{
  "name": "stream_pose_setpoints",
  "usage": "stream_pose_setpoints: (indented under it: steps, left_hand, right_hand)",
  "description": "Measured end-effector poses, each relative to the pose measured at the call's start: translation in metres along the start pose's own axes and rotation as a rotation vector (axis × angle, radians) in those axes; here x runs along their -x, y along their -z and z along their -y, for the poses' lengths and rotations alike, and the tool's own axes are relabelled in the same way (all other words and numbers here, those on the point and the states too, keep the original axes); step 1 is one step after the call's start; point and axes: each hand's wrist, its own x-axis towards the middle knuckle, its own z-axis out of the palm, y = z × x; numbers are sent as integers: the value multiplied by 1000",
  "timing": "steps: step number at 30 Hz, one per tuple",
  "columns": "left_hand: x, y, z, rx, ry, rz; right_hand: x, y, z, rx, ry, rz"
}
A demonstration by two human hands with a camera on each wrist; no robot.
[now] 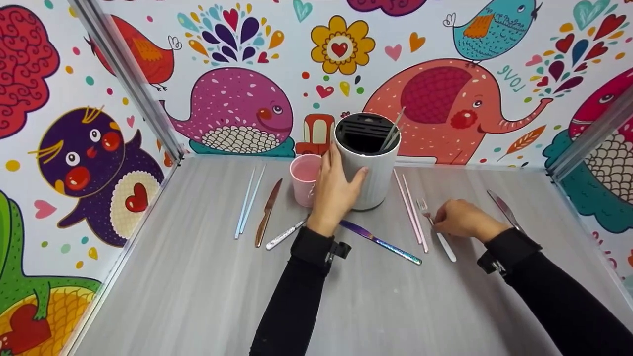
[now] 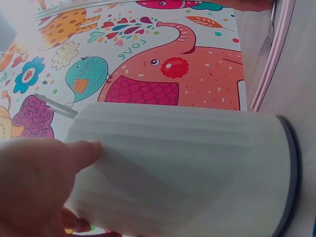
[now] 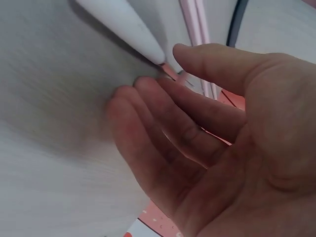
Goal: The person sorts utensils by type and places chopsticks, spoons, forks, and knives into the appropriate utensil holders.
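Head: my left hand (image 1: 337, 192) clamps the canister (image 1: 377, 175) near the bench's back edge (image 1: 212, 156), likely steadying it; my unclenched right hand (image 1: 465, 219) is at the fork (image 1: 446, 248).

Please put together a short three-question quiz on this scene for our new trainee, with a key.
1. True or false: the left hand holds the side of the pale canister.

2. Which is nearest the right hand?
a) copper-colored knife
b) white-handled fork
c) pink cup

3. How many pink sticks lie between the canister and the fork?

Key: 1. True. 2. b. 3. Two.
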Motion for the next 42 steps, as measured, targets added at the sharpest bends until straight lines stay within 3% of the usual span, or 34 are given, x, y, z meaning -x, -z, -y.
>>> stream_pose_setpoints:
  steps: [10, 26, 35, 42]
  left_hand:
    - [-2, 2, 3, 19, -10, -9]
    - [-1, 1, 4, 0, 13, -1]
    - [0, 1, 2, 14, 7, 7]
    - [0, 1, 2, 10, -7, 7]
  right_hand:
    - [-7, -4, 6, 40, -20, -31]
    - [-12, -9, 3, -65, -82, -10]
    - [-17, -9, 1, -22, -107, -85]
    - [-15, -7, -3, -7, -41, -226]
